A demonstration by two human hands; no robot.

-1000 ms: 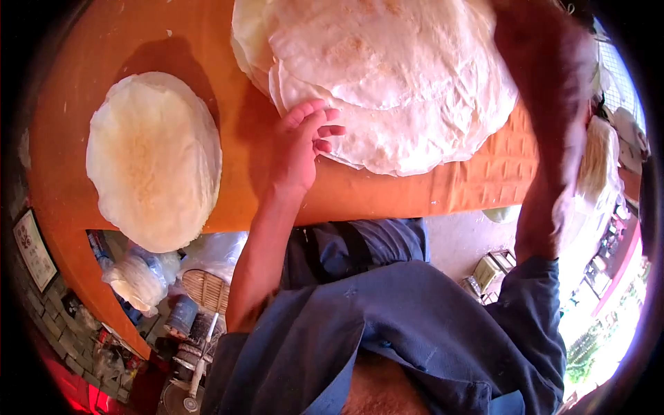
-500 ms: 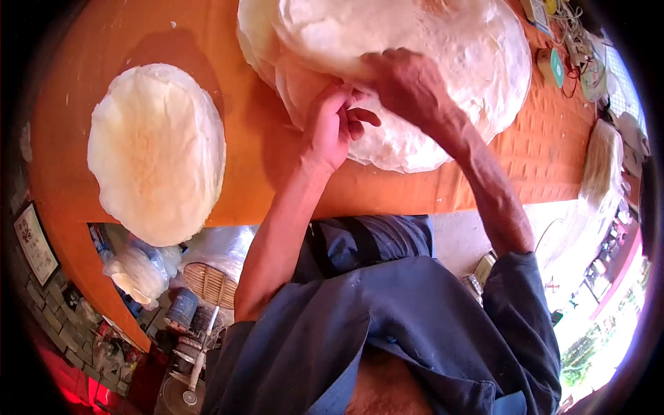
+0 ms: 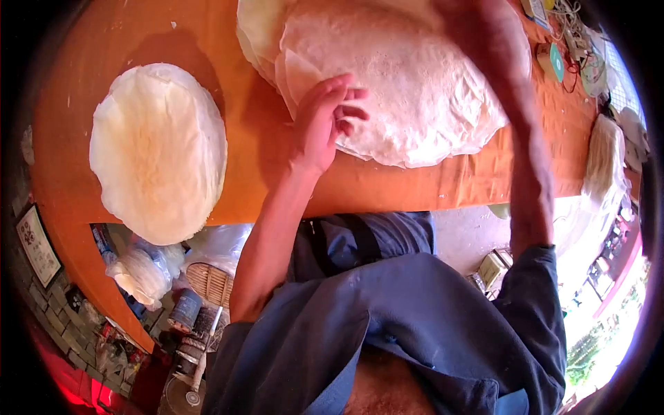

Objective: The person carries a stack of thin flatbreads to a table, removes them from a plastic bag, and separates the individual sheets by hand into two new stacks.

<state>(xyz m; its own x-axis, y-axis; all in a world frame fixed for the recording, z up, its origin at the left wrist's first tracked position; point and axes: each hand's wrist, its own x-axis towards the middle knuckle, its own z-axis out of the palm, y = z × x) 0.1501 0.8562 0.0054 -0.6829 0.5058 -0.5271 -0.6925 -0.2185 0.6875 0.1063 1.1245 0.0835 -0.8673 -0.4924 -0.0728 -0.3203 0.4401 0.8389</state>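
A large stack of thin, pale round flatbread sheets (image 3: 401, 97) lies at the top middle of the head view, its edges wavy and layered. Over the near left edge of that stack is my left hand (image 3: 328, 117), with fingers loosely bent and apart and nothing in them. My right hand (image 3: 477, 17) is at the top edge of the view above the far right part of the stack. Motion smears it and its fingers do not show, so any grip on a sheet is hidden. A smaller pile of flatbread sheets (image 3: 158, 155) lies to the left.
The orange-covered table (image 3: 259, 187) ends just in front of my body. Cables (image 3: 570, 34) and a roll of tape (image 3: 551, 63) are at the far right. Below the table are plastic bags (image 3: 142, 273) and a wicker basket (image 3: 209, 283).
My right hand has moved up and right, away from my left hand. The top sheet's near edge has shifted upward, baring more of the stack. My left hand has drawn slightly left.
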